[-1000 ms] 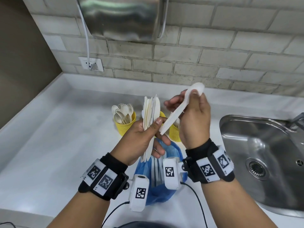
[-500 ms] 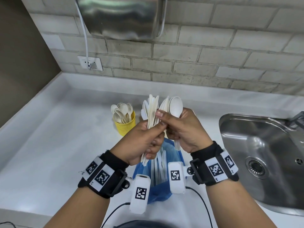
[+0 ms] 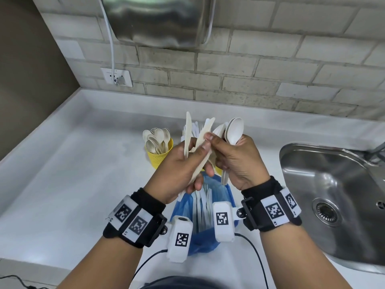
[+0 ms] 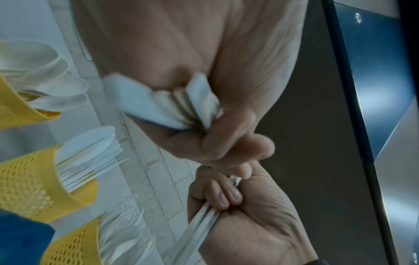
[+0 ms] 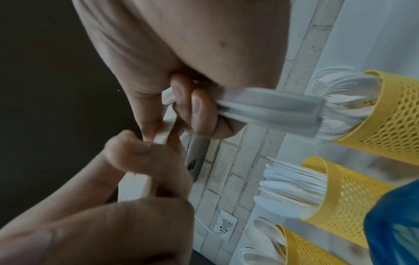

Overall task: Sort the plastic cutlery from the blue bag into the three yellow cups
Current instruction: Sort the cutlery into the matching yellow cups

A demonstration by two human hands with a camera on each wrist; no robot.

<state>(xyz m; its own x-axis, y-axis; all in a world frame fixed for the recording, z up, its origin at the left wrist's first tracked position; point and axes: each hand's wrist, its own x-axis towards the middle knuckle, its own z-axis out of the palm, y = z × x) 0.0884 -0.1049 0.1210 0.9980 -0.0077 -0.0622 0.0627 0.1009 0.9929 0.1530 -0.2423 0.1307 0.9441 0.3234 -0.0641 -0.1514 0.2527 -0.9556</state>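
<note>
From the head view, the left hand grips a fan of knives and the right hand clutches spoons, hiding two yellow cups behind them, above the blue bag on the table. The left wrist view shows curled fingers around blurred handles. The right wrist view shows all three cups, each cut off.

Cup of spoons at rear left of countertop, cup of knives beside it, cup of forks farthest right, bag in front of the cups, sink at right, wall socket behind, on wall.
</note>
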